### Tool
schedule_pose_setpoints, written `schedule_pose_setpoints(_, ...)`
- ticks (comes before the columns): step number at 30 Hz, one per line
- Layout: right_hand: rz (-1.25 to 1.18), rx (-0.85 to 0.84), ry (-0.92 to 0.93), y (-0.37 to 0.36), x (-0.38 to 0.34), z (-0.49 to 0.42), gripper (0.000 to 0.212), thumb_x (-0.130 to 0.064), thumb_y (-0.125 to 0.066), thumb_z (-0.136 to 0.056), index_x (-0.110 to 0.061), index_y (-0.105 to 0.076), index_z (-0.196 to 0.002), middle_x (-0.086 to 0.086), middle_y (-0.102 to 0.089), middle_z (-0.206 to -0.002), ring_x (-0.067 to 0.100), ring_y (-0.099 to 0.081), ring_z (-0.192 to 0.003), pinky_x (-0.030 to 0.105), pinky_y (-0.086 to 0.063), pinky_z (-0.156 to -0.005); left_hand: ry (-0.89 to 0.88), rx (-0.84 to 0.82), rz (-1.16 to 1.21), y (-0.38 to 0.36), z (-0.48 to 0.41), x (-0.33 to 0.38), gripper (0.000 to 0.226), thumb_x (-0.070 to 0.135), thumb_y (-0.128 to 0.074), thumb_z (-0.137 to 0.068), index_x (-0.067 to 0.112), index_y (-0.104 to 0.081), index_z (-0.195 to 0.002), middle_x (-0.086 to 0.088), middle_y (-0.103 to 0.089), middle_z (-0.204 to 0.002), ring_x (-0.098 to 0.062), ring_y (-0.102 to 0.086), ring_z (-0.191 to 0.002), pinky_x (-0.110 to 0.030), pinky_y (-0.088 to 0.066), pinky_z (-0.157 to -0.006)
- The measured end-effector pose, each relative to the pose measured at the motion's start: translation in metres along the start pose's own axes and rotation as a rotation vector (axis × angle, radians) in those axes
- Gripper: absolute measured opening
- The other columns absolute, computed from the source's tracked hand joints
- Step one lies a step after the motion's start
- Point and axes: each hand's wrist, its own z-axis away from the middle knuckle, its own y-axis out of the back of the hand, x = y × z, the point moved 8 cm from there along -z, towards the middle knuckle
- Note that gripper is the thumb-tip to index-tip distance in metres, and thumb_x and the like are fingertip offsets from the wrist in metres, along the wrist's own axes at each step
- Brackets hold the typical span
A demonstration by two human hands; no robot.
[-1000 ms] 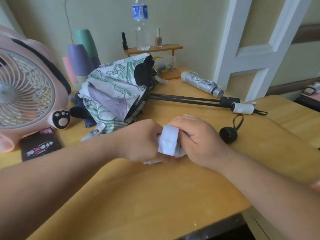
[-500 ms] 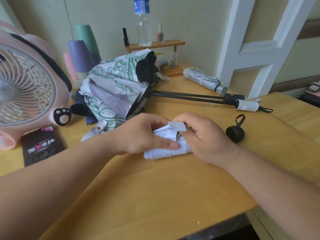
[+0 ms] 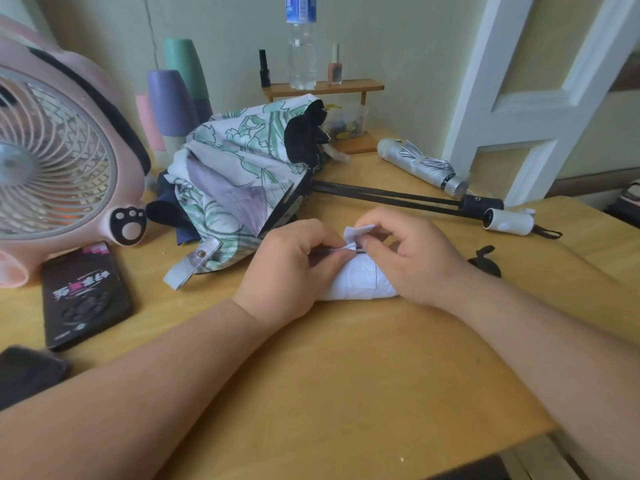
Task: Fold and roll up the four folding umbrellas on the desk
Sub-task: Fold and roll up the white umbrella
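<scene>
A rolled white umbrella (image 3: pixel 356 284) lies on the wooden desk (image 3: pixel 346 375) between my hands. My left hand (image 3: pixel 287 268) grips its left part, fingers pinching the fabric at the top. My right hand (image 3: pixel 412 258) pinches the white strap (image 3: pixel 358 233) above the roll; its black handle (image 3: pixel 486 263) shows past my right wrist. Behind lies a floral umbrella (image 3: pixel 239 174), loose and unfolded, with its shaft extended to a white handle (image 3: pixel 507 221). A dark blue umbrella (image 3: pixel 166 209) lies under it, with a black handle (image 3: pixel 481 205). A rolled silver umbrella (image 3: pixel 419 166) rests at the back right.
A pink desk fan (image 3: pixel 62 150) stands at the left with a black phone (image 3: pixel 85 294) in front of it. Pastel cups (image 3: pixel 173 98) stand behind. A small wooden shelf (image 3: pixel 325 86) carries a water bottle (image 3: pixel 302 39) and nail polish bottles. A white door frame (image 3: pixel 519 98) is at right.
The white umbrella has come down to lie on the desk. My right hand has lifted the strap above the roll, and my left hand has moved onto the top of the fabric.
</scene>
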Motion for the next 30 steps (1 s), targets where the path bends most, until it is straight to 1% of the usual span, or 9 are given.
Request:
schedule_pose_setpoints(2,0.052,0.034,0.088,-0.001,-0.001,0.003,0.014,-0.008,-0.061,-0.097,-0.018,-0.07,-0.099,-0.008,-0.069,-0.091,0.016,-0.065,-0.084,0.028,-0.05,-0.063,-0.088,0.039,-0.031,0.001,-0.001,0.004,0.011,0.02,-0.076,-0.087,0.01,-0.073,-0.082,0.002,-0.07,-0.081,-0.012,-0.064,-0.074,-0.03,-0.052,-0.069)
schedule_pose_setpoints(4,0.03,0.062,0.137,0.002,-0.001,0.004,0.013,-0.004,-0.062,-0.096,-0.013,-0.071,-0.098,-0.006,-0.069,-0.09,0.016,-0.065,-0.084,0.029,-0.051,-0.062,-0.158,0.034,-0.048,0.0,-0.002,0.009,0.013,0.017,-0.076,-0.089,0.007,-0.074,-0.081,-0.001,-0.071,-0.082,-0.018,-0.067,-0.076,-0.033,-0.054,-0.069)
schedule_pose_setpoints(7,-0.014,0.088,0.19,0.006,-0.003,0.007,0.012,-0.001,-0.063,-0.094,-0.009,-0.072,-0.095,-0.003,-0.072,-0.091,0.014,-0.068,-0.088,0.036,-0.055,-0.069,-0.251,-0.03,-0.064,-0.004,0.0,0.014,0.015,0.019,-0.075,-0.092,0.007,-0.078,-0.086,-0.001,-0.072,-0.091,-0.015,-0.067,-0.083,-0.029,-0.055,-0.077)
schedule_pose_setpoints(10,-0.089,0.077,0.196,0.007,-0.001,0.008,0.011,-0.005,-0.062,-0.093,-0.005,-0.073,-0.093,0.004,-0.071,-0.093,0.021,-0.068,-0.09,0.045,-0.055,-0.071,-0.247,-0.095,-0.063,-0.006,0.003,0.011,0.016,0.022,-0.073,-0.094,0.008,-0.08,-0.093,0.0,-0.073,-0.1,-0.014,-0.068,-0.09,-0.03,-0.056,-0.08)
schedule_pose_setpoints(14,-0.1,0.026,0.307,0.008,-0.01,0.011,0.012,0.005,-0.064,-0.088,0.001,-0.075,-0.091,0.009,-0.071,-0.091,0.025,-0.067,-0.09,0.043,-0.054,-0.075,-0.201,-0.097,-0.019,-0.008,0.001,0.008,0.017,0.023,-0.073,-0.094,0.007,-0.078,-0.09,0.0,-0.072,-0.098,-0.011,-0.068,-0.087,-0.028,-0.056,-0.077)
schedule_pose_setpoints(19,-0.01,0.019,0.392,0.006,-0.012,0.014,0.014,0.009,-0.069,-0.086,0.0,-0.076,-0.094,0.008,-0.071,-0.093,0.025,-0.067,-0.089,0.038,-0.053,-0.076,-0.194,-0.066,0.002,-0.006,-0.003,0.004,0.016,0.019,-0.074,-0.093,0.005,-0.073,-0.086,-0.003,-0.068,-0.092,-0.018,-0.066,-0.085,-0.032,-0.054,-0.074)
schedule_pose_setpoints(23,0.038,0.029,0.433,0.006,-0.012,0.016,0.014,0.011,-0.071,-0.086,0.001,-0.076,-0.094,0.009,-0.072,-0.093,0.028,-0.067,-0.086,0.041,-0.052,-0.075,-0.234,-0.051,-0.02,-0.004,-0.003,0.009,0.019,0.024,-0.071,-0.093,0.006,-0.071,-0.086,-0.001,-0.062,-0.09,-0.02,-0.06,-0.083,-0.029,-0.05,-0.075)
schedule_pose_setpoints(27,0.033,0.042,0.447,0.009,-0.012,0.018,0.011,0.005,-0.07,-0.088,0.003,-0.077,-0.097,0.01,-0.074,-0.096,0.029,-0.069,-0.087,0.044,-0.054,-0.075,-0.311,-0.047,-0.069,-0.003,-0.002,0.016,0.018,0.021,-0.071,-0.095,0.004,-0.072,-0.102,-0.002,-0.065,-0.088,-0.021,-0.062,-0.08,-0.036,-0.053,-0.072)
schedule_pose_setpoints(30,0.05,0.039,0.468,0.011,-0.013,0.021,0.012,0.006,-0.07,-0.088,0.002,-0.077,-0.098,0.01,-0.074,-0.098,0.028,-0.071,-0.089,0.042,-0.056,-0.075,-0.361,-0.061,-0.088,-0.004,0.0,0.016,0.018,0.017,-0.069,-0.096,0.007,-0.077,-0.108,-0.003,-0.064,-0.09,-0.018,-0.061,-0.079,-0.029,-0.052,-0.072)
